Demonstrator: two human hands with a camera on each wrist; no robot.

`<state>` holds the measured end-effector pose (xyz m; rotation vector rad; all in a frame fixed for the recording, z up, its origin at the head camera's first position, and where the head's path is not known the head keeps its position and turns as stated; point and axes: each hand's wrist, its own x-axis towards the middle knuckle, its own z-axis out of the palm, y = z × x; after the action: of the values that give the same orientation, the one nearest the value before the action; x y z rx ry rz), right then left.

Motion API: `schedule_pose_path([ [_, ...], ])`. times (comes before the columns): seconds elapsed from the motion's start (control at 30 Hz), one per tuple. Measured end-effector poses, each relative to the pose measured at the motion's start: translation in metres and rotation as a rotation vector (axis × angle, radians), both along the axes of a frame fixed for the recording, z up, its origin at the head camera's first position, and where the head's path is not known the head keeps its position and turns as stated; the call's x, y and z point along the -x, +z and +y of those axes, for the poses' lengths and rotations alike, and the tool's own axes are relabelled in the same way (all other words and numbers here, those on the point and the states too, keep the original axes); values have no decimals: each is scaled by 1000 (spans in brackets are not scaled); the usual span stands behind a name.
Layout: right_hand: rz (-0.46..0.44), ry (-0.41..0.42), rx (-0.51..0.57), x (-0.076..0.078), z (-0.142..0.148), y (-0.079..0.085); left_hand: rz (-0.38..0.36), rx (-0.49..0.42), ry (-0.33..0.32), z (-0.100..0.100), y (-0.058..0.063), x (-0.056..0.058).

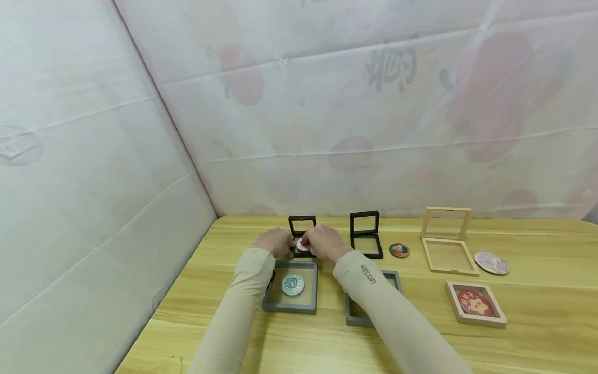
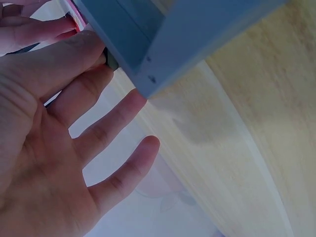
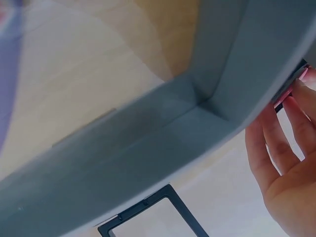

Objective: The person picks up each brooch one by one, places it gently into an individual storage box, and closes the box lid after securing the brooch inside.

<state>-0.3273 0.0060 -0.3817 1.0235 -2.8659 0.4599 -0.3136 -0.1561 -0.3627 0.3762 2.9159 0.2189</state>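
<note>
At the back left of the table, a small black display frame [image 1: 302, 217] stands hinged open, one half upright and the other lying flat. The left hand [image 1: 275, 242] pinches the left edge of its flat half between thumb and index finger; in the left wrist view the other fingers [image 2: 116, 180] are spread. A round white and pink badge [image 1: 301, 248] is over the flat half, its pink rim [image 3: 303, 74] showing at the right fingertips. The right hand [image 1: 329, 242] pinches this badge from above and covers part of it.
Nearest the forearms lie a grey frame [image 1: 289, 308] holding a teal badge [image 1: 293, 285] and another grey frame [image 1: 359, 321], partly under the right sleeve. Rightward are a second open black frame [image 1: 365, 213], a dark badge [image 1: 399, 250], an open beige frame [image 1: 450, 270], a purple badge [image 1: 492, 263] and a closed beige frame [image 1: 481, 321].
</note>
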Motion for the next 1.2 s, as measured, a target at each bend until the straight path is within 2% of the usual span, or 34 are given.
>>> schedule_pose_path([
  [0.2,22,2,1,1,0,-3,-1,16,10,0,-1,1],
  [0.47,3,-5,-12,3,3,-4,2,7,14,3,-3,3],
  [0.7,-38,3,-27,3,3,1,18,-29,-29,-2,-3,2],
  [0.87,2,8,18,6,9,4,105,-32,-88,-8,-4,0],
  [1.03,51,-12,68,9,18,7,215,-73,-151,-10,-3,1],
  [1.1,38,-17,87,10,20,9,245,-100,-130,-11,-2,2],
  [1.2,-11,-41,116,10,22,11,285,-154,-55,-13,1,3],
])
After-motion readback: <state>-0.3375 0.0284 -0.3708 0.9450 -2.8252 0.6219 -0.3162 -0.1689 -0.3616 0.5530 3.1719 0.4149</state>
